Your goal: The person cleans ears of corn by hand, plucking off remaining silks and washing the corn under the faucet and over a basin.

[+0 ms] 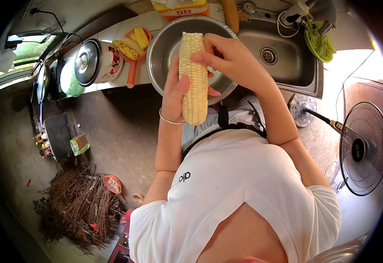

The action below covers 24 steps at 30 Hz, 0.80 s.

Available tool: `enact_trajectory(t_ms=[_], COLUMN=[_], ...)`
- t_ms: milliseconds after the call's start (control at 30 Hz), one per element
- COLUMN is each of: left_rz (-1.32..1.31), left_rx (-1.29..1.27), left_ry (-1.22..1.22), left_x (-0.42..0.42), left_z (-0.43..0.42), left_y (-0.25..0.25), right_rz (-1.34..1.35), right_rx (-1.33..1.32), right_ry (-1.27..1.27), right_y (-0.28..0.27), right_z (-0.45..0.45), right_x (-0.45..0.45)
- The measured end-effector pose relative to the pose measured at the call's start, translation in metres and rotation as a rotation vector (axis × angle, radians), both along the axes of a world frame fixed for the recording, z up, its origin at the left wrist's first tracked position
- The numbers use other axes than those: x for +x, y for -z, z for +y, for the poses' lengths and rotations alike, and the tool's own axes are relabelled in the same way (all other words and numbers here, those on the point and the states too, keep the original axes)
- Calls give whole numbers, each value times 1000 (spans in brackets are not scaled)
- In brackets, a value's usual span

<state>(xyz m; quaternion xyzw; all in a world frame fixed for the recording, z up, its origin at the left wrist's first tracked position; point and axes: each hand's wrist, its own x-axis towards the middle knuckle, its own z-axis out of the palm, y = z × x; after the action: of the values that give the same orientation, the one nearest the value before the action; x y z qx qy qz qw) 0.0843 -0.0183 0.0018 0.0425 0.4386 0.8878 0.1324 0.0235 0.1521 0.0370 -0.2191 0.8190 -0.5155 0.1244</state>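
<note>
An ear of pale yellow corn (193, 94) stands nearly upright in the picture, its husk off and kernels along its length. My left hand (174, 94), with a bangle at the wrist, is wrapped round it from behind, thumb on the front. The thumb of my right hand (226, 55) presses on the upper kernels, with the index finger curled at the corn's right edge. Beneath both hands is a wide metal basin (155, 48). At its left, an orange colander with a handle (132, 74) holds several cobs (128, 49).
A steel sink (283, 41) adjoins the basin, with leafy greens (320, 44) in a green basket at its right. A lidded pot (88, 61) stands on the left counter. A fan (360, 149) is at the right, and a twig pile (79, 201) lies on the floor.
</note>
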Motion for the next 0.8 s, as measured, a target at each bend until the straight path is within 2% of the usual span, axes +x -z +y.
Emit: enact_trajectory(t_ms=[67,133,400,500,567,600,667,700,800], left_rz=[2,-28,-116,-106,-93,-132,-171,-170,-215], left_rx=[-20,65,62,29,-4,20,47,79,171], left_ry=[-29,15,-31,-49,-61,-80,-101,-83,-119], left_x=[0,-2,-7,-6,-6,-6,-9,-10,-10], left_z=[-2,-7,-13,-12,-12,-13,-17,-19,-18], left_y=[2,7,10,10,10,10,13,15,15], right_rz=[-91,-98,-230,-111,50,48,45,42,-191], right_rx=[-152,-177,-280,-175,132,133,-58,-56,-155], right_ry=[-68,-105,-149,-81,-25,-29,-146,-149,-157], right_y=[6,10,9,6,-2,1,12,15,14], right_z=[0,2,0,-12,-17,-17,-15,-15,-8], right_x=[-3,-7,-11,-7,-7,-8,-13,-13,-15])
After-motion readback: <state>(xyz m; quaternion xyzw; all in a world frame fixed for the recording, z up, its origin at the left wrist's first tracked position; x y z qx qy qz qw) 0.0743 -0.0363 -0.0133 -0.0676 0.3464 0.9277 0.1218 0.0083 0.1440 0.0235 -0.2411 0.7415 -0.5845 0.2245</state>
